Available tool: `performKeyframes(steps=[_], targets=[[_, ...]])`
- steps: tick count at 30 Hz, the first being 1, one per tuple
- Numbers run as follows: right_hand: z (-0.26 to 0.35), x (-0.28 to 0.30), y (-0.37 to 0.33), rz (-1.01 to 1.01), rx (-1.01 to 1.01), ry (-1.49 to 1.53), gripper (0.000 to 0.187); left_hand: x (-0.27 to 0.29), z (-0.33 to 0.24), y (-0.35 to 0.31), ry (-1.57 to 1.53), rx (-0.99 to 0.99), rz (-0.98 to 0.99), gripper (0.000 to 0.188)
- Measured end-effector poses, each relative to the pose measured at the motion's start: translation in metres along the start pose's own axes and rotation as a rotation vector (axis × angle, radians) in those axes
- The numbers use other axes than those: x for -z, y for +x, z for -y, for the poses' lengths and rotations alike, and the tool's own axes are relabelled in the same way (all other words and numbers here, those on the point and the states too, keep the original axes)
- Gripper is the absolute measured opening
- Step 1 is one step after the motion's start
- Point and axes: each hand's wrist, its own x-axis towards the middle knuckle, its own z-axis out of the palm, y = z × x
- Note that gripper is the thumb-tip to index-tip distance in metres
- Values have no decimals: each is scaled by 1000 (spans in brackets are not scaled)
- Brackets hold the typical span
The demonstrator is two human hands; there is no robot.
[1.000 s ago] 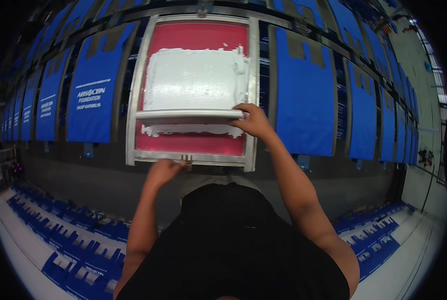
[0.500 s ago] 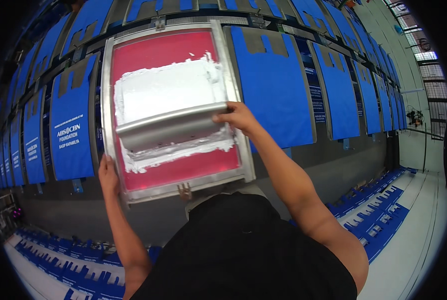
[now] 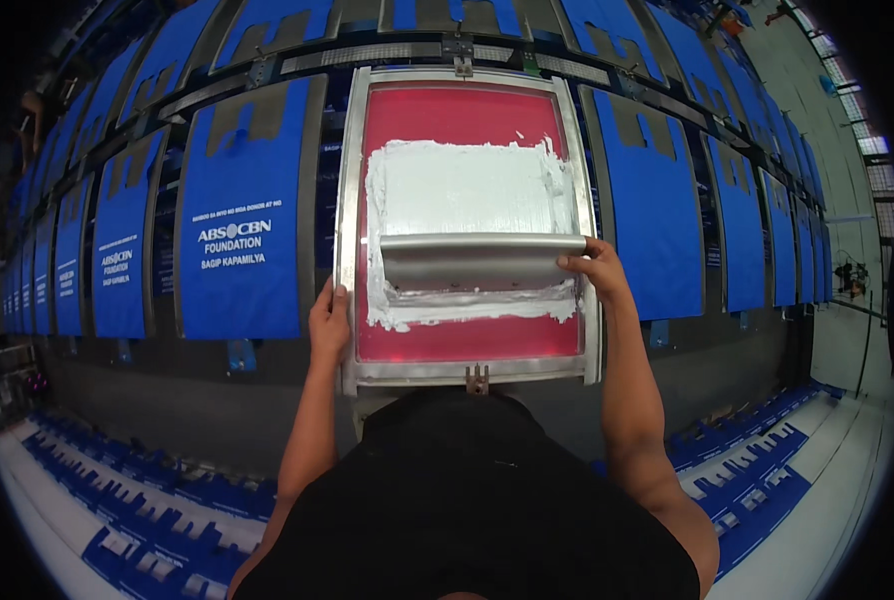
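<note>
A silkscreen frame (image 3: 351, 200) of pale metal with red mesh lies in front of me over a row of blue bags. Thick white ink (image 3: 457, 185) covers the middle of its mesh. Across the ink rests a grey metal squeegee (image 3: 482, 262), tilted on the screen. My right hand (image 3: 599, 272) is closed on the squeegee's right end, thumb on its near face. At the frame's left rail, near the lower corner, my left hand (image 3: 331, 318) grips the edge; some of its fingers are hidden.
A printed blue bag (image 3: 242, 215) lies flat on a board left of the frame, a plain blue bag (image 3: 652, 210) to the right. More bags line both sides and the far row. A metal bracket (image 3: 478, 378) sits at the frame's near edge. Blue bags (image 3: 757, 490) lie behind me.
The whole view has shifted, so the frame appears farther right and straighter. Both hands keep their holds; the squeegee stays at about the same place on the screen.
</note>
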Motion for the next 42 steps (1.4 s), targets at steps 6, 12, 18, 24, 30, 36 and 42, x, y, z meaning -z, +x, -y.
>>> performKeyframes(steps=[6, 12, 18, 24, 30, 36, 42], targets=[[-9, 34, 34, 0, 28, -66, 45, -33, -11, 7, 127, -4, -63, 50], [-28, 35, 54, 54, 66, -75, 47, -41, 4, 20, 100, 26, -80, 54], [-37, 29, 44, 54, 93, -25, 44, -33, 20, 28, 67, 10, -52, 55], [-42, 33, 52, 60, 88, -223, 39, -34, 15, 17, 148, 3, -110, 52], [-26, 32, 33, 126, 106, -302, 44, -31, 23, 33, 607, -115, -112, 52], [15, -23, -39, 48, 339, -1255, 31, -51, -115, -31, 796, -851, 216, 70], [10, -14, -36, 134, 372, -1123, 27, -96, -127, 9, 1217, -687, 560, 19]])
